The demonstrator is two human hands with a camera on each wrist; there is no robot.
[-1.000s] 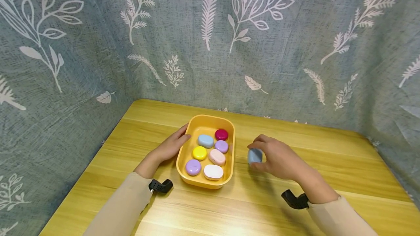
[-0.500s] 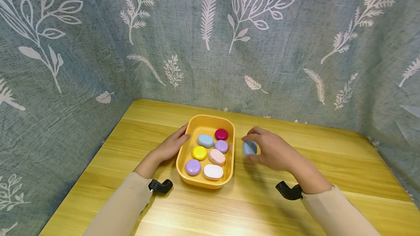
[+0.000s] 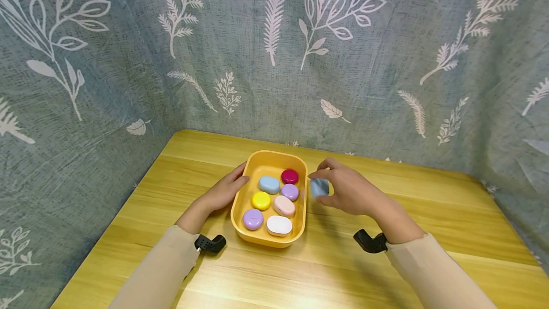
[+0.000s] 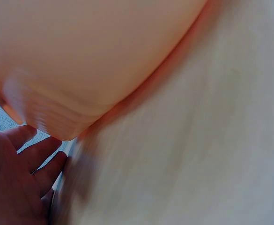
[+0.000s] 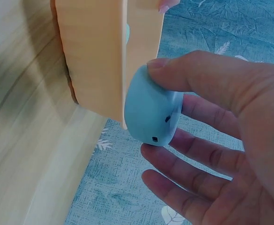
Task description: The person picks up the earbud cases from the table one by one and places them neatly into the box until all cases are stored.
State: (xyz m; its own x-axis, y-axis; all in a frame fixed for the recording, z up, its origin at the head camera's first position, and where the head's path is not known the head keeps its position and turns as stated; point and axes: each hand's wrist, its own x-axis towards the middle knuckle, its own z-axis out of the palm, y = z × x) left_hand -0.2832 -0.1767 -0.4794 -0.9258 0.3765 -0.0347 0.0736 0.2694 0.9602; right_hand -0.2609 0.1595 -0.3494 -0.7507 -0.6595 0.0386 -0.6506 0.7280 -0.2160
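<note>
Beside the right wall of the yellow plastic box, my right hand pinches a light blue rounded case between thumb and fingers. Two small dark marks show on the blue case in the right wrist view; it is raised close to the box rim. My left hand holds the box's left side, thumb over the rim and fingers along the outside. In the left wrist view these fingers lie by the outer wall; the thumb is mostly cut off there.
Inside the box lie several smooth rounded pieces: a dark pink one, a light blue one, a yellow one, a pale pink one, a white one and purple ones. Patterned cloth hangs behind the wooden table.
My right hand has moved left and slightly toward the back with the blue case, bringing it up close to the box's right rim. The left hand and the box have stayed in place.
</note>
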